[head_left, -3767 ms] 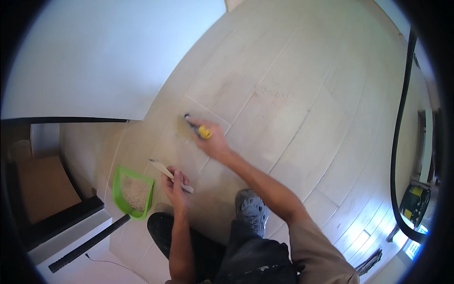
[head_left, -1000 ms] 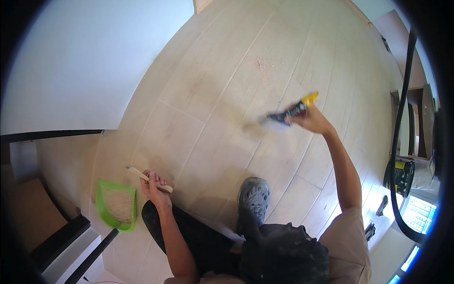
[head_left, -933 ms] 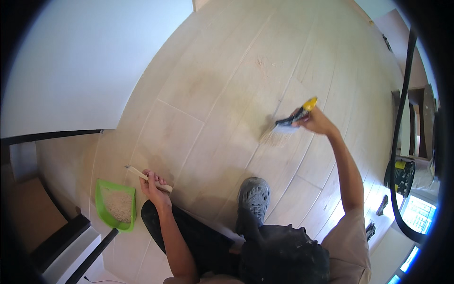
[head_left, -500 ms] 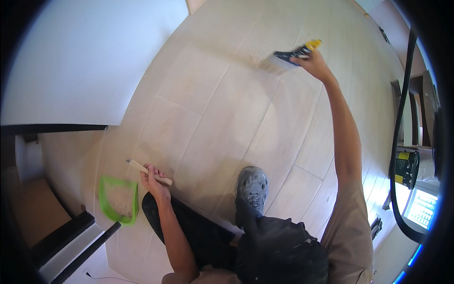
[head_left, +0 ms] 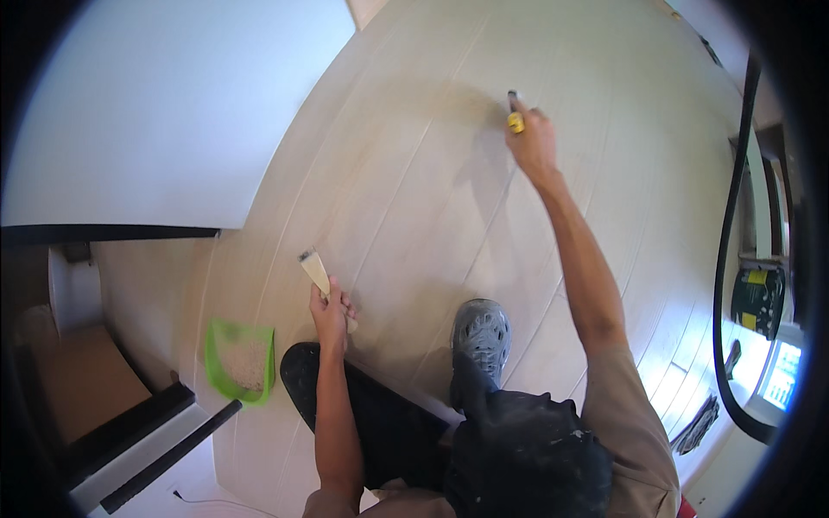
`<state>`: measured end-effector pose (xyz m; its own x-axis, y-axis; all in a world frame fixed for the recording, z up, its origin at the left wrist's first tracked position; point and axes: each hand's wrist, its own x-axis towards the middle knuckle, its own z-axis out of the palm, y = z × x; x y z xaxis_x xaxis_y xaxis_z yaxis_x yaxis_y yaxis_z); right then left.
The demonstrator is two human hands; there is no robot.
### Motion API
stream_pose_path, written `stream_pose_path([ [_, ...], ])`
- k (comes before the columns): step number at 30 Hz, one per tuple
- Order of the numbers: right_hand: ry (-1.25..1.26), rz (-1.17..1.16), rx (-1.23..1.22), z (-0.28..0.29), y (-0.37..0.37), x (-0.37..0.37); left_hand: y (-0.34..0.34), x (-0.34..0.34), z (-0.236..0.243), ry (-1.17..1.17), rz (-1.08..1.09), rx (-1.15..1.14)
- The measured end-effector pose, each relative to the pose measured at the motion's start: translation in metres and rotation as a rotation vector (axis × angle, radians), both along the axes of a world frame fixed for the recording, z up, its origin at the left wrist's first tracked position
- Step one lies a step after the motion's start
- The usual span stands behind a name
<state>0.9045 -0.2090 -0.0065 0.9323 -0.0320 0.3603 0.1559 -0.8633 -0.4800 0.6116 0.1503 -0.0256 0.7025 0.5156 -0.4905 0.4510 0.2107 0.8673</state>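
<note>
My right hand (head_left: 537, 145), arm stretched far forward, is closed round a wide brush (head_left: 515, 123) with a yellow handle end and dark body. The brush is seen nearly end-on, low over the tiled floor (head_left: 406, 198), and its bristles are hidden. Closer in, my left hand (head_left: 331, 312) grips a pale wooden-handled tool (head_left: 314, 269) with a dark, flat tip pointing away from me; its exact kind does not show. A green dustpan (head_left: 212, 358) lies to the left of that hand, with a heap of pale dust and debris (head_left: 244, 361) in it.
A large white panel (head_left: 164, 112) fills the upper left, with a brown board (head_left: 86, 380) below it. My grey clog (head_left: 482, 337) rests on the floor. A black cable or hose (head_left: 721, 285) curves down the right side, near a dark container (head_left: 758, 298).
My right hand has swept the brush leftward and turned it end-on. My left hand has moved a little right, and its tool now points more straight ahead. The view has shifted slightly.
</note>
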Motion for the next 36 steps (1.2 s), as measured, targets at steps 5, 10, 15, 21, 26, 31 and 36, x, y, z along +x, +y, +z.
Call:
stream_pose_path([
  [5,0.165,0.777,0.367,0.064,0.041,-0.017,0.053,0.056,-0.028,-0.05,-0.142,0.498],
  [10,0.624,1.472,0.28,0.031,0.11,-0.037,0.061,0.202,-0.022,-0.133,-0.341,1.025],
  [15,0.667,1.389,0.289,0.044,0.082,0.078,0.083,0.262,-0.037,-0.241,-0.294,1.411],
  [21,0.572,1.031,-0.15,0.067,0.031,0.169,0.066,0.27,-0.086,-0.169,-0.388,1.605],
  [26,0.702,1.231,0.065,0.086,0.065,0.115,0.069,0.267,-0.089,-0.121,-0.418,1.587],
  [31,0.9,1.352,0.292,0.041,0.11,0.058,0.07,0.271,-0.086,-0.145,-0.44,1.552],
  [36,0.767,1.152,0.311,0.021,0.031,0.183,0.07,0.272,-0.076,-0.043,-0.491,1.515],
])
